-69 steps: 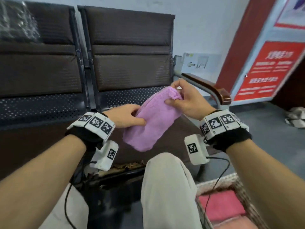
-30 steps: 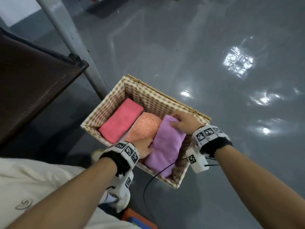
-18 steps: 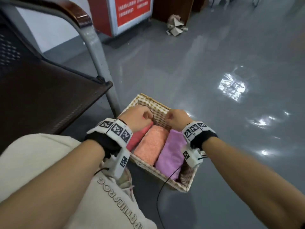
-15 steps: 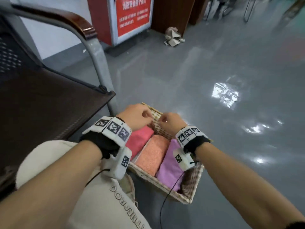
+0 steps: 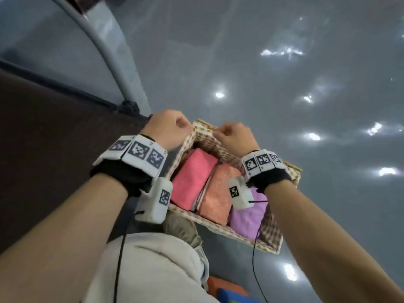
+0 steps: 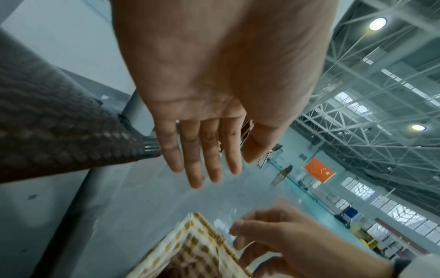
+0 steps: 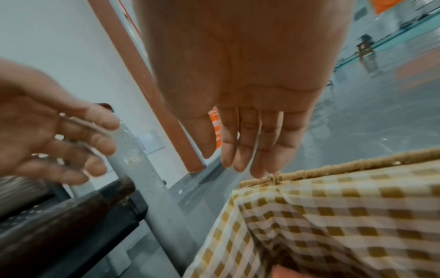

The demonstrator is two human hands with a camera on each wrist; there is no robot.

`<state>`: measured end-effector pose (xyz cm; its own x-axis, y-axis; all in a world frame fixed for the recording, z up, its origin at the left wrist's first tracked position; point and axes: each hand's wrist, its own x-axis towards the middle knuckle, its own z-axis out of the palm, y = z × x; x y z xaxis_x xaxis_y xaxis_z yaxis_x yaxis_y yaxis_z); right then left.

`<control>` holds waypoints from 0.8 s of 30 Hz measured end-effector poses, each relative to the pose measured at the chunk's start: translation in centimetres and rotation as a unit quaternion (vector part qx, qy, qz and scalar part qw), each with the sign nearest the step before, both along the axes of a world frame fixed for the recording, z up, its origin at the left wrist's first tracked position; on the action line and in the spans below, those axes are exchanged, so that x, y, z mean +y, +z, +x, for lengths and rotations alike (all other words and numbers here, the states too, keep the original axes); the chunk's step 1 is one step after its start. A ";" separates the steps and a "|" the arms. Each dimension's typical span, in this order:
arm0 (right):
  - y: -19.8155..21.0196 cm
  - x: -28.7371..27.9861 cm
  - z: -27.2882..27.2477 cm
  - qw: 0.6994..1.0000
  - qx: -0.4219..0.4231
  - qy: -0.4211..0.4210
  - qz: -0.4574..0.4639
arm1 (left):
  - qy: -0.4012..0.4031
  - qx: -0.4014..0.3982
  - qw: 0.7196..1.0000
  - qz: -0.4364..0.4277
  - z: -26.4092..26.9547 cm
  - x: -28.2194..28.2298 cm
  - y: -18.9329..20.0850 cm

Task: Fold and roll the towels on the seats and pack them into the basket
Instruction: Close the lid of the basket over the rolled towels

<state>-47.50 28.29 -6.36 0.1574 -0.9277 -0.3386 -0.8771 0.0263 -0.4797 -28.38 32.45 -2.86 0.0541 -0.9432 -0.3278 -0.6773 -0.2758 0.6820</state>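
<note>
A wicker basket with a checked lining stands on the floor. Three rolled towels lie side by side in it: pink, orange and purple. Both hands hover over the basket's far rim. My left hand is beside the far left corner; the left wrist view shows its fingers straight and holding nothing. My right hand is above the far rim, its fingers straight with the tips just at the woven edge. Neither hand holds a towel.
The brown mesh seat and its grey metal leg are on the left, close to the basket. My knee in beige trousers is just below the basket. An orange and blue object lies at the bottom edge. Shiny grey floor spreads right.
The purple towel went from my hands over the seat into the basket beside the orange one. Both hands then let go and rose to the basket's far rim.
</note>
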 end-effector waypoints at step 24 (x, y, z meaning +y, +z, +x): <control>-10.6 -0.2 -24.5 0.907 0.048 -0.378 0.179 | -0.014 -0.103 0.990 0.096 -6.9 -11.5 -14.3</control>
<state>-72.04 28.11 -16.97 -0.5239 -0.5860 -0.6181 -0.5812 0.7765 -0.2436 -35.28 20.94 -17.17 0.1135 -0.8662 -0.4866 -0.8062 -0.3665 0.4644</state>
